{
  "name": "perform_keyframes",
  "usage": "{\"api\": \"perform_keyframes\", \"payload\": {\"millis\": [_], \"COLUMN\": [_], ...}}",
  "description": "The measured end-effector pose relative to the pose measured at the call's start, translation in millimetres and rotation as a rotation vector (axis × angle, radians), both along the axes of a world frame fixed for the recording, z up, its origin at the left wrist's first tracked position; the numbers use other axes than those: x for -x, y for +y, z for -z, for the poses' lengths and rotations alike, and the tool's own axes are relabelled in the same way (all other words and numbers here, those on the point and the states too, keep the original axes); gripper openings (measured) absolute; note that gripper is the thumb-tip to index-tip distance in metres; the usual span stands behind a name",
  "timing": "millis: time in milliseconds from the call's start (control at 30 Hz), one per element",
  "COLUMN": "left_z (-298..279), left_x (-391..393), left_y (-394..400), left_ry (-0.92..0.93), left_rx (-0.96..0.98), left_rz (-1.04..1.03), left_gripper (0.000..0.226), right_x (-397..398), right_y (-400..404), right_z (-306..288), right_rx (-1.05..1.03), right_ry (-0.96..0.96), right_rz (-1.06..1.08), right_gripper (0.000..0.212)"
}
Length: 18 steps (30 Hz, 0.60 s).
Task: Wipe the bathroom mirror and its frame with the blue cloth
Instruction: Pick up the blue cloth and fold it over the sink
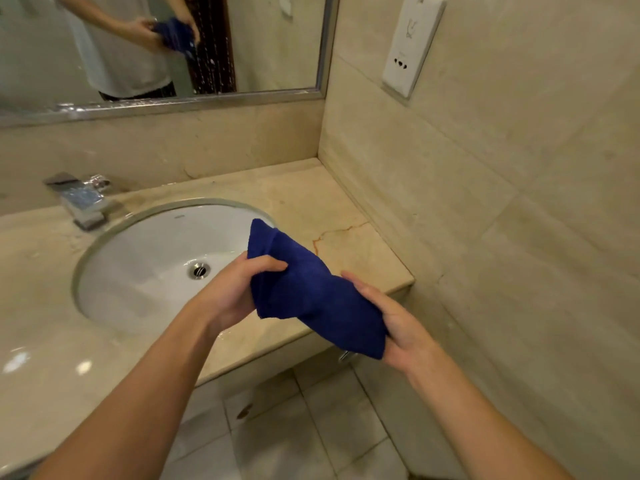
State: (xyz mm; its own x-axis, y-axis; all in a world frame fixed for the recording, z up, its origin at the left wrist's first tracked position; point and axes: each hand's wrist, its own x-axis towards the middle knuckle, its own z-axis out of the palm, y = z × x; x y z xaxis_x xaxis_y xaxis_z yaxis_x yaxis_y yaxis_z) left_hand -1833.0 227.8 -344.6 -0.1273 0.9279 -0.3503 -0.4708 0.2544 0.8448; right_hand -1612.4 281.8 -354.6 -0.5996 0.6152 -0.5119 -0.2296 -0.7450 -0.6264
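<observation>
Showing only its lower right corner, the mirror (270,46) is cut off by the top and left edges of the view; its glass carries streaks and droplets over a dark strip of the reflection, and the reflected person is visible from chest to waist only. The silver metal frame (194,102) runs along the bottom and up the right side, its lower rail wet and glinting. A white wall plate (414,43) on the right-hand tiled wall is cropped at the top, and its markings are too small to read. The faucet (81,200) is angular polished metal. The sink (162,265) is a smooth white oval bowl set under a glossy beige marble counter (332,209) with a rust-coloured vein. The blue cloth (311,292) is deep navy, napped terry, bunched into a loose fold and held in the air over the counter's front edge, between the sink and the wall, well below the mirror. The left hand (239,289) grips its near-left part, fingers curled over the top. The right hand (398,323) cradles the lower right end, thumb along the upper edge; its fingers are hidden beneath the fabric.
</observation>
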Motion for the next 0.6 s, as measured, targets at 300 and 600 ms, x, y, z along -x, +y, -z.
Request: {"api": "perform_keyframes", "payload": {"millis": [300, 600], "left_z": [20.3, 70.0], "left_x": [-3.1, -37.9], "left_y": [24.9, 103.4], "left_ry": [0.319, 0.685], "left_rx": [0.136, 0.203], "left_rz": [-0.074, -0.316], "left_gripper": [0.028, 0.065], "right_x": [13.7, 34.4], "right_y": [8.5, 84.5], "right_z": [30.2, 69.0], "right_rx": [-0.358, -0.807], "right_ry": [-0.268, -0.843], "right_rz": [0.035, 0.241], "right_gripper": [0.034, 0.020]}}
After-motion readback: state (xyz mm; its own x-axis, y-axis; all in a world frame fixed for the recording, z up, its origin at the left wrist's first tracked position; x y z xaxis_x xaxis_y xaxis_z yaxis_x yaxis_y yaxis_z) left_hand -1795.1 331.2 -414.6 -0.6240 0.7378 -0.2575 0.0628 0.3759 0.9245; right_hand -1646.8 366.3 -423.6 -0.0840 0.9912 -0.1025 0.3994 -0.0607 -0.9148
